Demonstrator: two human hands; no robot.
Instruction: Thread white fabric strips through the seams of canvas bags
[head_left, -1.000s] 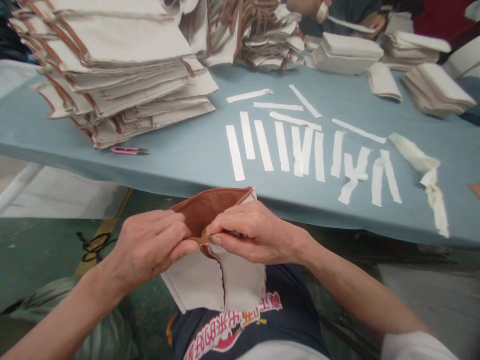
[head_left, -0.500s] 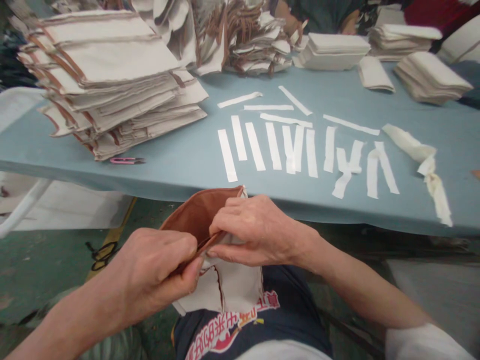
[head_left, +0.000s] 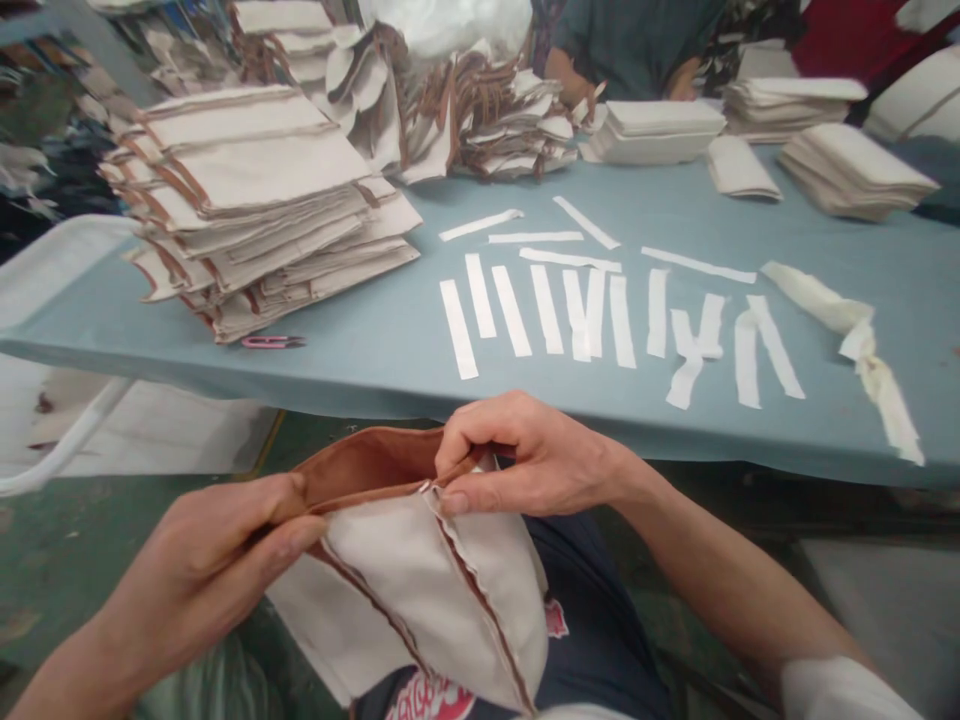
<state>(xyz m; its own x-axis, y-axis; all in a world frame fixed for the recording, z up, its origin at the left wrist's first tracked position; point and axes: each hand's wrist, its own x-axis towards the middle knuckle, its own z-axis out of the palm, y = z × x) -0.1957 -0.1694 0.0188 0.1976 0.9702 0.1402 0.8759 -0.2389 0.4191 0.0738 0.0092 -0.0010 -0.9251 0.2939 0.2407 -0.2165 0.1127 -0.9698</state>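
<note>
Over my lap hangs a cream fabric bag with a brown lining and brown-edged seams running down its outside. My left hand pinches the rim at the left, thumb in front and fingers on the lining side. At the right, my right hand grips the same rim close to the top of a seam, thumb and forefinger pressed together. The brown rim is stretched between both hands, and the mouth gapes behind it. The lower end of the bag rests against my dark printed apron.
On the blue-covered table lie several white strips, pink thread snips and a twisted cream strip. A tall stack of sewn cream pieces stands left. Folded cream cloth lies at the back, before another person.
My hands have spread apart along the rim, the left moving leftward. More of the bag's outside and two seams now show. The view has tilted up slightly.
</note>
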